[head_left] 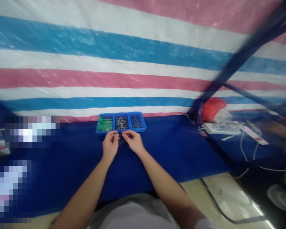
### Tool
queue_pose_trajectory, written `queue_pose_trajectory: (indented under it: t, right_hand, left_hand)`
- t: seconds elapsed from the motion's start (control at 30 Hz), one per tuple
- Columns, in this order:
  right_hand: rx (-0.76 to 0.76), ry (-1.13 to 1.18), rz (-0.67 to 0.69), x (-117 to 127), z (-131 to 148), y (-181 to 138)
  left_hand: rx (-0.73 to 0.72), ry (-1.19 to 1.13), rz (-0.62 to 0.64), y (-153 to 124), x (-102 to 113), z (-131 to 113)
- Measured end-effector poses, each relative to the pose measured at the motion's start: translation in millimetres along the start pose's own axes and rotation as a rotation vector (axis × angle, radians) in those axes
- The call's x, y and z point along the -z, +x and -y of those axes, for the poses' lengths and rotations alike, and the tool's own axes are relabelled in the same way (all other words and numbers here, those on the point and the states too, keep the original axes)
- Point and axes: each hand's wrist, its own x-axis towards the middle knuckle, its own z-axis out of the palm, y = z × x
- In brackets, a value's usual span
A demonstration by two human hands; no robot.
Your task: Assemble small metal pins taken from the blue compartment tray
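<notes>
1. Plastic sheeting, striped red, white and blue; hangs as backdrop behind the table.
2. Table, top dark blue; extends before the person.
3. Parts trays, blue plastic, three side by side; at the table's far edge, just beyond the hands.
4. Bag, red plastic; on the neighbouring surface, right.
5. Left hand, bare; thumb and fingers drawn together near the middle tray's front wall; grip on any piece cannot be told.
6. Right hand, bare; thumb and forefinger pinched, tips near the left hand's; contents likewise cannot be told.
7. Green pieces, heaped in the left tray.
8. Metal pins, heaped in the middle tray.
9. Slender metal pieces, scattered in the right tray.
10. Small dark pieces, between the hands; too blurred for detail.
</notes>
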Motion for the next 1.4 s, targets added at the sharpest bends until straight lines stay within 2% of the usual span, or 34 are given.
queue_pose_trajectory:
  t: [0.3, 0.8, 1.13, 1.4]
  right_hand:
    - [-0.005, 0.015, -0.037, 1.7, -2.2, 2.9]
    - [-0.003, 0.002, 0.018, 0.1, -3.3, 0.7]
    - [-0.026, 0.053, -0.035, 1.5, 0.9, 2.2]
    - [-0.013, 0.07, 0.006, 0.1, 1.7, 0.9]
  left_hand:
    - [0.001, -0.035, -0.014, -0.9, -1.6, -4.0]
    - [0.014, -0.034, 0.004, 0.5, -0.2, 1.5]
    - [-0.02, 0.023, 0.051, -2.6, -1.2, -5.4]
    - [-0.029, 0.125, 0.042, -2.1, 3.3, -4.1]
